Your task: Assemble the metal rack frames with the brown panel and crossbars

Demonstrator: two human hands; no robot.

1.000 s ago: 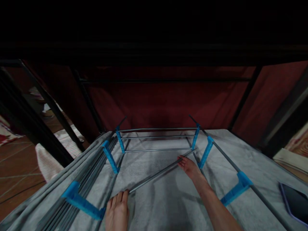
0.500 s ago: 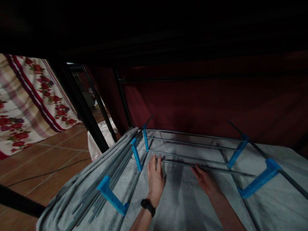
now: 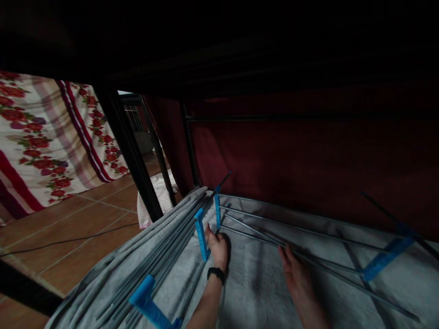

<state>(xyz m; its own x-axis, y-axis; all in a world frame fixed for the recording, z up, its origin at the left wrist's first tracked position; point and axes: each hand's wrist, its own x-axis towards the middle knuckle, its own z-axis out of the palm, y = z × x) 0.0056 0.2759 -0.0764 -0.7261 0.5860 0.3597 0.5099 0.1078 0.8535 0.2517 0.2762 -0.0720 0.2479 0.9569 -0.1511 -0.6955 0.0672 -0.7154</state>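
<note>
My left hand (image 3: pixel 218 249), with a black band at the wrist, is at the middle blue bracket (image 3: pixel 201 234) of the left row, its fingers beside or behind it. My right hand (image 3: pixel 295 270) has its fingertips on a loose grey rod (image 3: pixel 329 268), which lies slanted across the frame with its near end at the lower right. Other grey rods (image 3: pixel 291 225) span from the far left blue bracket (image 3: pixel 217 210) toward the right blue bracket (image 3: pixel 387 259). Whether my left fingers grip the bracket is hidden.
A bundle of grey rods (image 3: pixel 154 256) lies on the grey blanket (image 3: pixel 250 283) at left. Another blue bracket (image 3: pixel 151 304) stands near the front left. A black post (image 3: pixel 132 151) rises at left, a dark red cloth (image 3: pixel 291 160) hangs behind, and a cable crosses the tiled floor.
My left hand has moved off the rod to the middle left bracket. The loose rod has tilted, its right end now nearer. The view has turned left.
</note>
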